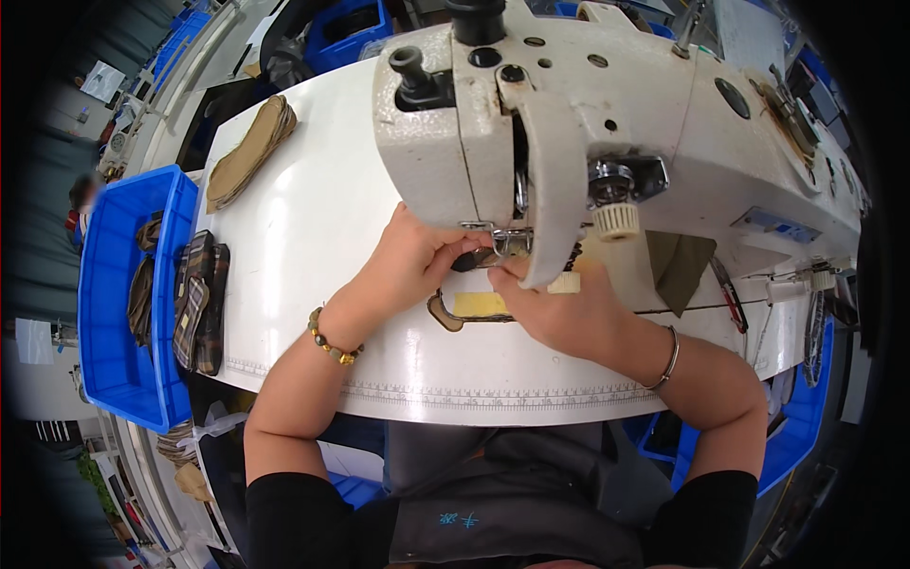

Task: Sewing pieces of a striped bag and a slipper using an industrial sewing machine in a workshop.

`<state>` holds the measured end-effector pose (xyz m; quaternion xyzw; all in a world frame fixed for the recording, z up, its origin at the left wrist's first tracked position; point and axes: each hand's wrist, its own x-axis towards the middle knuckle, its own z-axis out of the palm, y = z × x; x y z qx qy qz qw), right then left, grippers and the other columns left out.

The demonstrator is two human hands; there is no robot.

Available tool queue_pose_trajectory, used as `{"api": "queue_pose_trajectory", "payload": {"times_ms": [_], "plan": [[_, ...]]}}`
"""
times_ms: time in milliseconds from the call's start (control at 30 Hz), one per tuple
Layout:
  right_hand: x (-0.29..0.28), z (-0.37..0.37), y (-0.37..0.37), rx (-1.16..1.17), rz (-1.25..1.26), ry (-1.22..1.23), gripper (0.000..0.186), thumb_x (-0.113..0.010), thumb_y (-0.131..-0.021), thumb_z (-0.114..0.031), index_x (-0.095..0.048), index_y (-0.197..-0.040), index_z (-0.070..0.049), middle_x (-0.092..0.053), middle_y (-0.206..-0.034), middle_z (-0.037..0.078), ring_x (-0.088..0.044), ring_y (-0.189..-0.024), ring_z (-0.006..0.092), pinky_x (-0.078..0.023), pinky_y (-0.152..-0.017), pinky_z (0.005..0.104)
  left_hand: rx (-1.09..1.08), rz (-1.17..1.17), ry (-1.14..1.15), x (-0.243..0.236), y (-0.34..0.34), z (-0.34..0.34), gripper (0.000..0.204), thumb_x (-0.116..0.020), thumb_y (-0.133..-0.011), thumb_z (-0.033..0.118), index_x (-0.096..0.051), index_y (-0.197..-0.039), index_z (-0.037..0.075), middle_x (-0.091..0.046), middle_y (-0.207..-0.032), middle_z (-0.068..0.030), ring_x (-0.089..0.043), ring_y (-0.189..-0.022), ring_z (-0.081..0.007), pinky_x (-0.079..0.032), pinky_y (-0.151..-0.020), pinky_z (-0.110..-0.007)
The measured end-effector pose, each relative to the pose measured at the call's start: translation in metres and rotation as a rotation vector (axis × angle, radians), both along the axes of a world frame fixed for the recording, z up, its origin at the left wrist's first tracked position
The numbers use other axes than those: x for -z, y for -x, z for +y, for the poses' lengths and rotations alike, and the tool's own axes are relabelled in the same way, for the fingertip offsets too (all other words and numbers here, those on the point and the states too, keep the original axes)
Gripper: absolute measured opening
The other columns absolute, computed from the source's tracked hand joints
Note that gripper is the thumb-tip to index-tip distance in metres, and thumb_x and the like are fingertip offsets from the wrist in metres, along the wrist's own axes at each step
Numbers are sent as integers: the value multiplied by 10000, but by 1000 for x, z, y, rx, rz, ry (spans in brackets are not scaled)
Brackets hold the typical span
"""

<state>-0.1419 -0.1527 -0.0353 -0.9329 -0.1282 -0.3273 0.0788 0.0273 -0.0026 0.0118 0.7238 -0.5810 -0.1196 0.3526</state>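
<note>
Both my hands work at the needle area of a white industrial sewing machine (pixel 417 142). My left hand (pixel 403 261) pinches the edge of a small dark fabric piece (pixel 471 259) just left of the presser foot (pixel 512 242). Close by on the right, my right hand (pixel 559 308) has its fingers bent and pressed together at the same piece; part of them is hidden behind the machine head. Below the fingers lies a tan-edged curved piece (pixel 444 313), mostly covered, beside a yellow patch (pixel 479 303) on the machine bed.
A stack of tan sole-shaped pieces (pixel 252 152) lies at the table's far left. Plaid fabric pieces (pixel 199 303) sit by a blue bin (pixel 114 313). Right of my hand are an olive fabric piece (pixel 681 268) and red-handled snips (pixel 730 296). A ruler strip (pixel 474 396) runs along the front edge.
</note>
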Motion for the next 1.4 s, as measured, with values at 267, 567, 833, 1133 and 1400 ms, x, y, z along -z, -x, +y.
{"api": "queue_pose_trajectory", "payload": {"times_ms": [267,567,833,1133,1400], "plan": [[4,-11,-18,35,15,-394,53,-704,-815,-130,-735,-854,-111,-671,-674,73,-650,-568,272,-504,-496,373,67,-29,112,7,-6,-1,107,-702,-842,66,-749,-938,76,-719,-913,-90,-655,-854,-308,-481,-812,-381],[-1,-7,-21,18,-57,-288,103,-695,-806,-48,-737,-899,-63,-684,-686,60,-677,-587,243,-520,-512,357,24,122,134,21,-7,1,97,-697,-876,110,-750,-954,131,-686,-911,-11,-610,-914,-219,-386,-897,-362],[-15,-1,-22,-34,-27,-548,81,-698,-866,-85,-727,-929,-44,-709,-741,73,-711,-676,199,-536,-579,327,6,-150,131,11,-1,7,120,-698,-880,136,-745,-987,158,-669,-902,-6,-605,-930,-215,-361,-936,-391],[-8,-13,-15,-55,136,-376,112,-685,-888,-93,-718,-994,-86,-696,-746,53,-685,-648,206,-514,-543,341,82,-170,-42,-3,0,5,131,-703,-874,172,-719,-1001,148,-670,-913,-16,-606,-934,-217,-392,-901,-376],[-6,-12,-18,-8,25,-237,192,-689,-826,-90,-728,-1013,-113,-684,-704,28,-662,-582,210,-505,-497,341,55,32,23,12,-7,6,113,-713,-878,186,-702,-986,155,-658,-836,-5,-597,-866,-224,-395,-874,-360]]}}
